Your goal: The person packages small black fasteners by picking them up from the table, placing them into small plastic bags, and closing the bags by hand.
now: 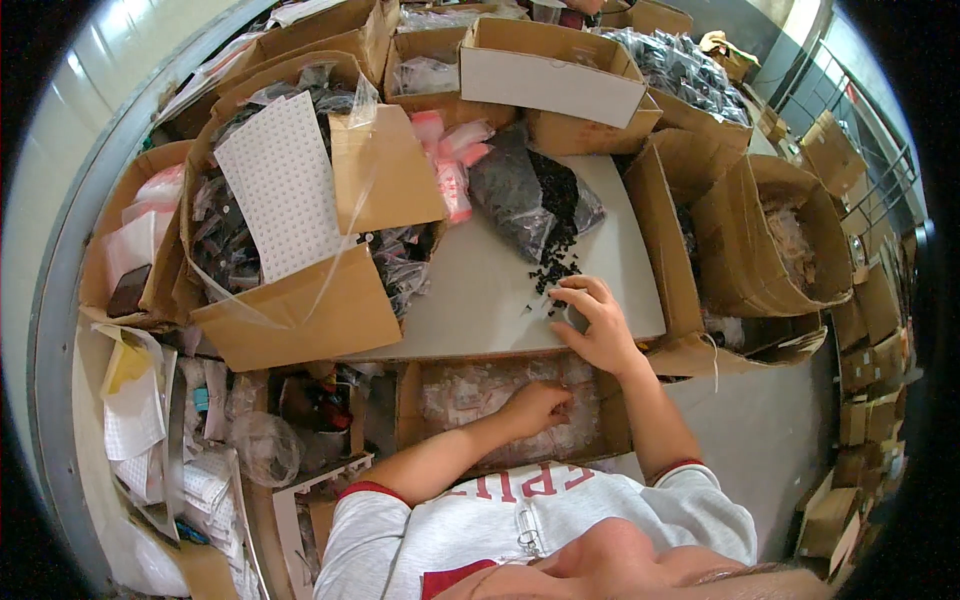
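Observation:
My left hand is over an open cardboard box close to my body, which holds many small clear plastic bags. Its fingers are curled closed, and what they may pinch is too small to make out. Above the near edge of the white table, my right hand has its thumb and fingers apart, with nothing plainly held between them. Just past its fingertips lie small loose black parts. They spill from a large clear plastic bag lying on its side.
At the left stands a big carton of dark bagged items, with a white dotted sheet across it. Pink-edged plastic bags lie beside it. A white-sided box is at the back. Tall cardboard boxes line the right.

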A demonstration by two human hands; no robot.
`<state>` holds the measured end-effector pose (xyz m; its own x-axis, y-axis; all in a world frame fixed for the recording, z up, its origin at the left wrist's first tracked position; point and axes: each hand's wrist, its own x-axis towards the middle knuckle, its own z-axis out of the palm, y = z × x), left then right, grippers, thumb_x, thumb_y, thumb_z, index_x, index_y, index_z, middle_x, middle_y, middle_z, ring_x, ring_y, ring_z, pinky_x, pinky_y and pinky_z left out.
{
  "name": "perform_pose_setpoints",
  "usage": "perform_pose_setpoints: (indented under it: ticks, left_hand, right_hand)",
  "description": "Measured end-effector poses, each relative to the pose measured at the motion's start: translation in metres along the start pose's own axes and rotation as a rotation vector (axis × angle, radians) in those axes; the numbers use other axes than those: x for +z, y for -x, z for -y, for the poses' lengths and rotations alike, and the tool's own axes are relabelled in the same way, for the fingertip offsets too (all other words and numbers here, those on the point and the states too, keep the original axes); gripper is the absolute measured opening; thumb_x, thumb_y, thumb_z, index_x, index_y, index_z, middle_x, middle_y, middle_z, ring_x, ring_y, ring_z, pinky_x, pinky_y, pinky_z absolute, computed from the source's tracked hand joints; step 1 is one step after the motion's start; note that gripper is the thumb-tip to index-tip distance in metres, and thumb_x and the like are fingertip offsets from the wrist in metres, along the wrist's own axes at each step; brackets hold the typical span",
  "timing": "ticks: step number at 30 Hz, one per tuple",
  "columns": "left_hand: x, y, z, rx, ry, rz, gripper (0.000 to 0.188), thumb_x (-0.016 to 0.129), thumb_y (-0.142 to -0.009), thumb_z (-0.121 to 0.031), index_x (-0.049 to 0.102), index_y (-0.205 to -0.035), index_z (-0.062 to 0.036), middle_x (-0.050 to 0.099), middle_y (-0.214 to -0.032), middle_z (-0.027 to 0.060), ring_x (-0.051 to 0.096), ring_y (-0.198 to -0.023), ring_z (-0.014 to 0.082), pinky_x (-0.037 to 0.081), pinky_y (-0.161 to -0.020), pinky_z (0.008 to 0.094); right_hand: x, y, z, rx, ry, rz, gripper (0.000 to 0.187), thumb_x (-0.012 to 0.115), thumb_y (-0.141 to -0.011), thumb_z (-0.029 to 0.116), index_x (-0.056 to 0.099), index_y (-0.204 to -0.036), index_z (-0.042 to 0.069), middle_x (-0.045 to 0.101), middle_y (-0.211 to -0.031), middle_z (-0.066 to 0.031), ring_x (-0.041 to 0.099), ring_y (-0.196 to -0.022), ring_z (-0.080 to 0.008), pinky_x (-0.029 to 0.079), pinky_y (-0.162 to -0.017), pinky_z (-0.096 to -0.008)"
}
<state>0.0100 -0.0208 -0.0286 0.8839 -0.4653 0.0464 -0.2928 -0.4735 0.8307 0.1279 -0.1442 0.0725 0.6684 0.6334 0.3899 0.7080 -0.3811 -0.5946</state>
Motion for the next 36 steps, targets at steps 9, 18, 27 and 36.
perform_pose_setpoints:
  ticks: [9, 18, 27, 36]
  left_hand:
    - [-0.002, -0.002, 0.0, 0.033, 0.072, -0.057, 0.017, 0.061, -0.087, -0.018, 0.067, -0.09, -0.0019, 0.065, -0.087, 0.019, 0.062, -0.076, 0.0363, 0.048, -0.069, 0.0428]
    - [0.002, -0.002, -0.001, -0.097, 0.401, -0.213, 0.011, 0.062, -0.084, -0.007, 0.061, -0.094, -0.003, 0.064, -0.079, 0.0132, 0.062, -0.07, 0.0211, 0.047, -0.066, 0.0323]
    - [-0.001, -0.002, 0.001, -0.119, 0.486, -0.163, 0.013, 0.065, -0.077, -0.003, 0.059, -0.088, -0.0015, 0.063, -0.075, 0.0119, 0.062, -0.069, 0.0211, 0.047, -0.064, 0.0324]
    - [0.003, 0.0, 0.01, 0.063, 0.206, -0.092, 0.014, 0.065, -0.078, -0.011, 0.062, -0.09, -0.0031, 0.066, -0.086, 0.0158, 0.064, -0.082, 0.0334, 0.049, -0.071, 0.041]
  right_hand:
    - [0.003, 0.001, -0.002, 0.007, -0.002, -0.025, 0.037, 0.072, -0.073, 0.012, 0.063, -0.109, 0.008, 0.055, -0.116, -0.0136, 0.051, -0.111, -0.0337, 0.044, -0.094, -0.0417]
    - [0.003, 0.001, -0.001, 0.002, -0.012, -0.035, 0.036, 0.072, -0.072, 0.01, 0.064, -0.107, 0.008, 0.056, -0.115, -0.0131, 0.052, -0.11, -0.0333, 0.044, -0.093, -0.0409]
    - [0.002, 0.001, -0.001, -0.004, -0.015, -0.04, 0.035, 0.072, -0.072, 0.009, 0.064, -0.105, 0.006, 0.057, -0.114, -0.0125, 0.052, -0.109, -0.033, 0.044, -0.093, -0.0406]
    - [0.002, 0.001, 0.001, 0.013, -0.021, -0.03, 0.034, 0.072, -0.072, 0.008, 0.064, -0.105, 0.006, 0.057, -0.113, -0.0121, 0.051, -0.11, -0.0328, 0.043, -0.093, -0.0409]
